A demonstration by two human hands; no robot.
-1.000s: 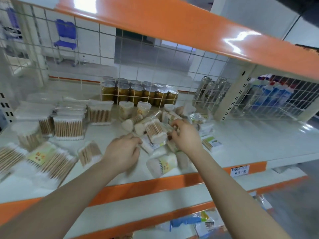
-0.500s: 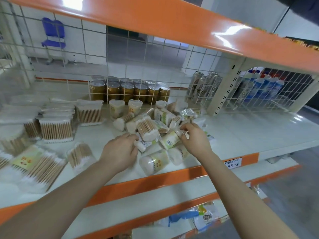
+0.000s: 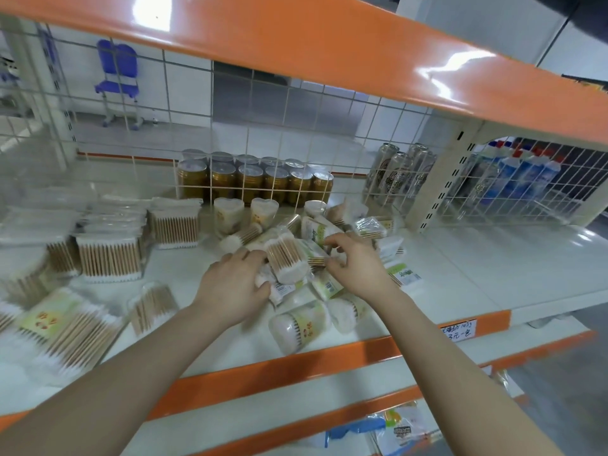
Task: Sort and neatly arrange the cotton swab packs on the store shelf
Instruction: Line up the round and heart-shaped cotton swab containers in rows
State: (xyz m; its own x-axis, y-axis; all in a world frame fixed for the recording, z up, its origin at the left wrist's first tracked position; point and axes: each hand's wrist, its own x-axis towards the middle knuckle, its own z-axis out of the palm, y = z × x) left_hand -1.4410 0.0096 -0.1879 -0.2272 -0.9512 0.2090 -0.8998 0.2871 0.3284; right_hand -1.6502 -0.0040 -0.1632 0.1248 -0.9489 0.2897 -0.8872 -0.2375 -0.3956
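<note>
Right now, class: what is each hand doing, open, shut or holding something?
Left hand: fingers curled round a small swab pack in the pile.
Right hand: fingers curled into the pile; whether it grips a pack cannot be told.

left hand [image 3: 232, 287] bare | right hand [image 3: 357, 266] bare | forearms apparently sleeveless | no jewellery seen

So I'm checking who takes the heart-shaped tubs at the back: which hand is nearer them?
Left. The left hand lies just in front of the heart-shaped tubs; the right hand is further to their right.
</note>
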